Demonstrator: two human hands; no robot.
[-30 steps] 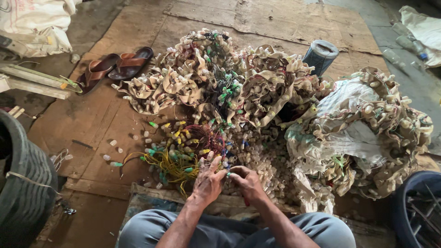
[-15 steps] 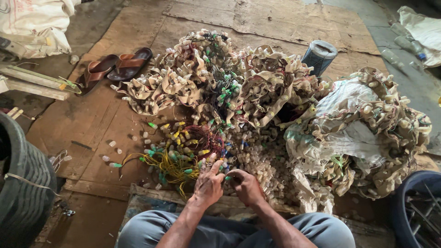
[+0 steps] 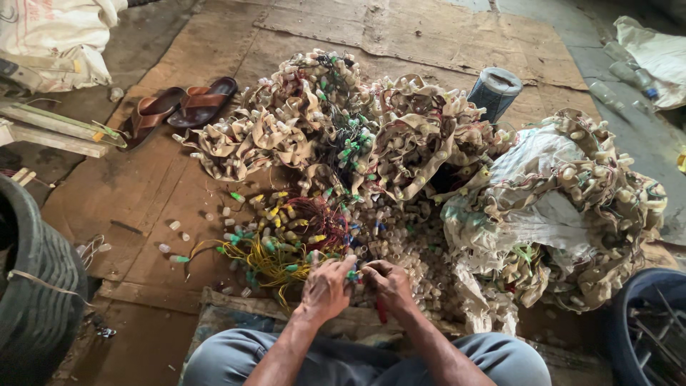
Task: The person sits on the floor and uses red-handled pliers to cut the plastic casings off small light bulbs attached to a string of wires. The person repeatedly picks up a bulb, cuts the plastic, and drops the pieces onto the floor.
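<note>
- At your far left a dark ribbed tyre (image 3: 32, 286) is curving into view, its rubber dull and dusty, with pale wooden slats (image 3: 53, 132) lying above it beside a crumpled white sack (image 3: 57, 36).
- A pair of brown sandals (image 3: 179, 107) is resting on the worn cardboard sheets (image 3: 128, 193) that are covering the floor, the card creased and stained.
- Small pale plastic caps (image 3: 175, 236) are lying scattered loose on the card, just left of the wire tangle.
- A tangle of thin yellow, red and green wires (image 3: 286, 243), studded with small coloured caps, is sprawling directly in front of your hands.
- Your left hand (image 3: 326, 286) is curling its fingers down onto the near edge of that tangle, half closed and pinching at something small among the wires; exactly what it is gripping you cannot tell.
- Your right hand (image 3: 389, 282) is sitting just beside it, fingers bent inward and closed around a slim red-handled tool (image 3: 381, 309), fingertips meeting the left hand's at the wires.
- Beyond them, a big heap of beige strips (image 3: 371, 136) packed with pale cylindrical holders is looping and folding over itself.
- A grey ribbed cylinder (image 3: 494, 89) is standing upright behind the heap.
- To the right, a torn white woven bag (image 3: 543, 214) is lying wrapped in more beige strips.
- At the bottom right, a dark blue tub (image 3: 643, 329) is showing its round rim.
</note>
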